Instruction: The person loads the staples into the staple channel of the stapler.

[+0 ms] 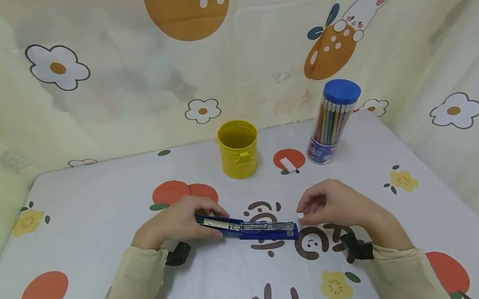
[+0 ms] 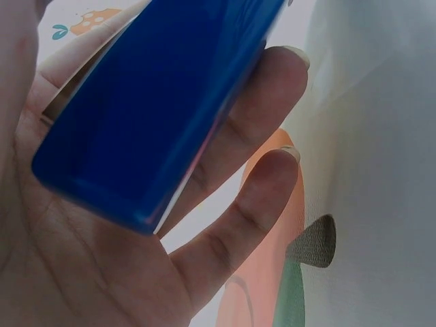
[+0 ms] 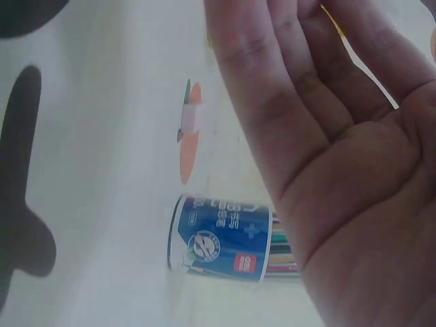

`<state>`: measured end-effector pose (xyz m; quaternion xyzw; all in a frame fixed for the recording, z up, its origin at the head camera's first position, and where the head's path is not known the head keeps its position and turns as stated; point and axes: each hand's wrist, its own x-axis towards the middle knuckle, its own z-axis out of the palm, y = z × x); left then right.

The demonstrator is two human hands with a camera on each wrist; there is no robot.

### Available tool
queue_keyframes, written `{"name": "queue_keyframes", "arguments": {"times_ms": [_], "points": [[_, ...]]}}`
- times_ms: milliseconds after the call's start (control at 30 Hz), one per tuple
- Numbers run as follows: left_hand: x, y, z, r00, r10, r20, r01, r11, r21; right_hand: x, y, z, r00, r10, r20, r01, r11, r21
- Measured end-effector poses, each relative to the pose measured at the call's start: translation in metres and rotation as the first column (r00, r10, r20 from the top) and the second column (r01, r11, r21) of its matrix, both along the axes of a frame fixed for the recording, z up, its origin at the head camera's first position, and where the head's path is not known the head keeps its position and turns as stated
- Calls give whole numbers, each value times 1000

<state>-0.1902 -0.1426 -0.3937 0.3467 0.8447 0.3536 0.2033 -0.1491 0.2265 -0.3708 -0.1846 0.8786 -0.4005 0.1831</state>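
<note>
My left hand (image 1: pixel 181 221) grips a blue stapler (image 1: pixel 268 231) by one end, above the table. The stapler's top is swung open, baring the metal staple channel; in the left wrist view its smooth blue end (image 2: pixel 150 116) lies across the palm. Just off the stapler's far tip, my right hand (image 1: pixel 342 205) pinches a small whitish piece (image 1: pixel 300 215) between thumb and fingertips. That piece is too small to identify, and it is out of sight in the right wrist view, where the palm (image 3: pixel 368 163) fills the right side.
Behind the hands stands a yellow bucket (image 1: pixel 241 164). To its right, a pale pink eraser-like block (image 1: pixel 288 164) lies on the patterned tablecloth (image 1: pixel 105 197). A clear jar of pencils (image 1: pixel 330 125) with a blue lid stands at the back right, before a hanging curtain (image 1: pixel 123 94).
</note>
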Motion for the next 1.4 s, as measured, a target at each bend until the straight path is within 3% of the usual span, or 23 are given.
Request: {"name": "queue_keyframes", "arguments": {"times_ms": [333, 1400], "points": [[0, 1, 1, 1000, 9, -1, -9, 1000, -15, -1, -14, -2, 999, 34, 2, -34, 999, -40], [1, 1, 2, 1000, -1, -5, 1, 1000, -6, 0, -25, -12, 999, 53, 9, -53, 999, -5]]}}
